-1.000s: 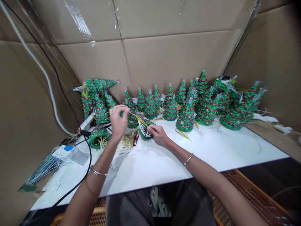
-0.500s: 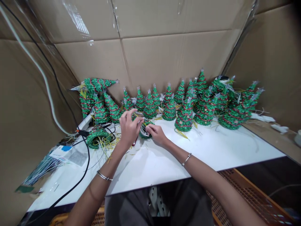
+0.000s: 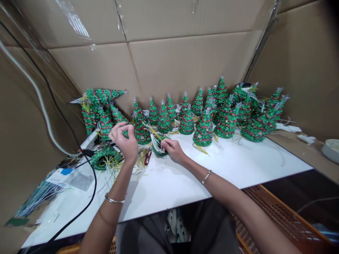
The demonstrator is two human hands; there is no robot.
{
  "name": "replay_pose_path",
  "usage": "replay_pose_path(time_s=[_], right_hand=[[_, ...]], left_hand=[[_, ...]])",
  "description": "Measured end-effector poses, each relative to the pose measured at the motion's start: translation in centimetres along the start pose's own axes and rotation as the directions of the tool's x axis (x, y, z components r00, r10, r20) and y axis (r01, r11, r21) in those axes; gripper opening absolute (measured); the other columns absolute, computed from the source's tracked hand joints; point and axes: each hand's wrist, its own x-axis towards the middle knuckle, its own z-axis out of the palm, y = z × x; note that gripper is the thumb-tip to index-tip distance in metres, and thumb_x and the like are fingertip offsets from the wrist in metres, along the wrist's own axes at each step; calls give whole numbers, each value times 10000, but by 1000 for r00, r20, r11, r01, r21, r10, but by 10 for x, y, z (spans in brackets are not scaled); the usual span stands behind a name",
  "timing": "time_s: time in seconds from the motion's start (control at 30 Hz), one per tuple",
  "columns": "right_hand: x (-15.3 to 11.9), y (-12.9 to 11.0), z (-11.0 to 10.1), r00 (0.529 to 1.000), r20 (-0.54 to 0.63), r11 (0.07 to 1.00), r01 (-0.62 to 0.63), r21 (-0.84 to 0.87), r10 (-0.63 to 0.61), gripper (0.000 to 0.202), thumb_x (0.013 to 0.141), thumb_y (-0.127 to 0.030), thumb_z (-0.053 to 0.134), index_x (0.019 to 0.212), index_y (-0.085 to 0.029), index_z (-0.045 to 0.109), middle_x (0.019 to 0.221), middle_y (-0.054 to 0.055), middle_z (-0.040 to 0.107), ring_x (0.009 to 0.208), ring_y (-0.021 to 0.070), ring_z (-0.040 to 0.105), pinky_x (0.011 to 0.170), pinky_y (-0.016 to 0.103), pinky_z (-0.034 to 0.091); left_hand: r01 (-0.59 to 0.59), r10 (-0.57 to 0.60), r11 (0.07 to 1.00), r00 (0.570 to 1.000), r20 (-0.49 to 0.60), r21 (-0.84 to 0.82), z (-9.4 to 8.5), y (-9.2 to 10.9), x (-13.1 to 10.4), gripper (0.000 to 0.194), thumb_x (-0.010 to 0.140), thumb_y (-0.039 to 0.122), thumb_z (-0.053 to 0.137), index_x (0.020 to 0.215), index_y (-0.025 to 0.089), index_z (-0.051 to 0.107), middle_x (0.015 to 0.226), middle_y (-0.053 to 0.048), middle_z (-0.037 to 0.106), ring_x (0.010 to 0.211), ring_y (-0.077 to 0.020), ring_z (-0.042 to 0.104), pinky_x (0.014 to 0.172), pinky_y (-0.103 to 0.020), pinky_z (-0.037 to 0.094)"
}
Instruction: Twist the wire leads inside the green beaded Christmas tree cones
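Pinched in my right hand (image 3: 173, 150) is a bundle of yellow and white wires (image 3: 156, 141). They come out of a small green Christmas tree (image 3: 160, 153) on the white table, with its base towards me. My left hand (image 3: 123, 139) is raised to the left of the bundle, apart from it. Its fingers are loosely bent with the thumb away from them, and nothing shows in them. Red-handled snips (image 3: 148, 157) lie on the table between my hands, beside scattered wire clippings (image 3: 139, 169).
Several decorated trees (image 3: 186, 121) stand along the cardboard wall (image 3: 169, 63). Another tree (image 3: 104, 157) lies on its side at left with wires trailing. A black cable (image 3: 92, 194) crosses the table's left side. An orange crate (image 3: 280, 211) sits below right.
My left hand has moved left, away from the wires, uncovering the snips. The right hand keeps hold of the wire bundle. The whole view has shifted slightly.
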Motion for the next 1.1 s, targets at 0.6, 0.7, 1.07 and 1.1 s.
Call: replay_pose_path(time_s=[0.6,0.7,1.07,1.1], right_hand=[[-1,13,17,984,-32,916,-151,371,175,402,890,-588,549,763,-210,504,588,-43,487,551,115,484,543,237,402],[-2,11,19,982,-14,909,-171,380,190,410,875,-605,559,820,-199,552,618,-36,497,571,113,480,551,236,396],[-7,4,31,981,-35,909,-162,384,189,356,900,-547,552,855,-195,543,643,-31,543,580,121,543,613,257,456],[-8,3,31,980,-40,909,-163,384,193,354,899,-549,551,866,-196,546,653,-29,549,581,122,546,617,260,463]], left_hand=[[90,22,975,871,491,-202,27,18,-50,107,936,304,533,955,209,579,902,-38,590,804,-157,590,734,-299,493],[-2,92,985,850,518,-173,22,15,-50,105,933,270,538,951,205,618,1008,-65,573,955,-184,579,845,-328,484],[55,13,990,885,465,-133,18,3,-53,114,855,286,669,764,217,673,913,-34,656,996,-221,518,924,-395,413],[59,7,990,889,457,-131,18,3,-54,115,852,291,674,762,219,674,912,-33,658,997,-223,516,926,-397,413]])
